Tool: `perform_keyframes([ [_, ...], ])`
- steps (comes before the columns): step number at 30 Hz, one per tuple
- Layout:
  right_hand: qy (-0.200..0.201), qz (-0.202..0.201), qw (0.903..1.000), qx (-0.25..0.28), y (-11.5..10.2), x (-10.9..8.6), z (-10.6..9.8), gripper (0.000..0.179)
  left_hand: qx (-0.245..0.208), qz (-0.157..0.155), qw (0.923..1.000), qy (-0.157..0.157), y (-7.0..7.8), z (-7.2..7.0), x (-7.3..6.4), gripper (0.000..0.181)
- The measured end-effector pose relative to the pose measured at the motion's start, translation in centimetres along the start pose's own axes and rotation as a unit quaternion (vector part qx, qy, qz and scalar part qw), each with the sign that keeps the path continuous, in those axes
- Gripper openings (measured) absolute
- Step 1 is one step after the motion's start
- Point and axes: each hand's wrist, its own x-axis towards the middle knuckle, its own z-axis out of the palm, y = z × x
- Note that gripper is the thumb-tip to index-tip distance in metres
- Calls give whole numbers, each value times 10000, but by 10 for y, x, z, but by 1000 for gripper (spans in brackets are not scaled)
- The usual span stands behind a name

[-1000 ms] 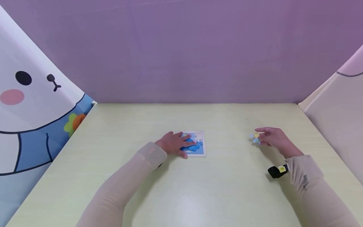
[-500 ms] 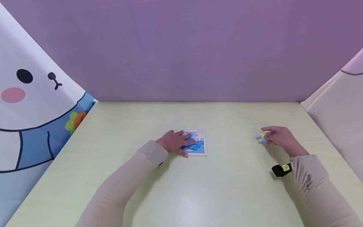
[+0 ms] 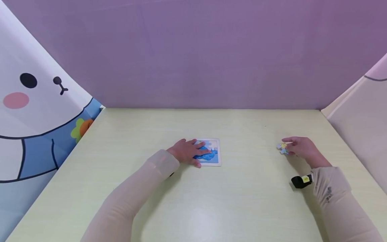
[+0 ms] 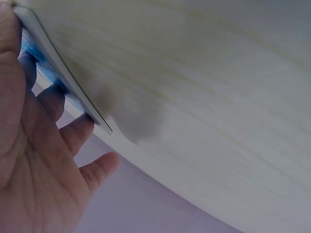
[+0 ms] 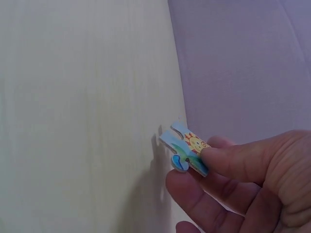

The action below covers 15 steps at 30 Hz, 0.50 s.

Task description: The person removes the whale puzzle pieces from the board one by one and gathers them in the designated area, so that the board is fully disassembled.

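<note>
A small jigsaw puzzle board [image 3: 213, 160] with a white frame and a blue picture lies on the table, its left part hidden by my left hand [image 3: 185, 153]. That hand rests on it with fingers spread; the left wrist view shows the fingers over the edge of the puzzle board [image 4: 65, 73]. Off to the right, my right hand [image 3: 303, 150] pinches a jigsaw piece [image 3: 283, 148] between thumb and fingers. Close up in the right wrist view, the jigsaw piece [image 5: 182, 148] carries a yellow sun, a green patch and light blue, and is held above the tabletop.
The pale wooden table [image 3: 242, 191] runs back to a purple wall panel [image 3: 211, 60]. A panel with a cartoon animal [image 3: 39, 117] borders the left side, a whitish panel [image 3: 359, 124] the right. Below the right hand a black wrist camera [image 3: 299, 182] juts from the sleeve.
My right hand has moved a little to the right, still pinching the jigsaw piece, mostly in the first half second. The left hand stays in place on the puzzle board.
</note>
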Motion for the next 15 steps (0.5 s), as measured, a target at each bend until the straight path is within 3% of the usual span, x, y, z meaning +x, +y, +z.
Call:
perform_keyframes([
  [15,-160,499,9980,345,6,0,0,48,-115,5,9999,19,3,-1,-1,73],
])
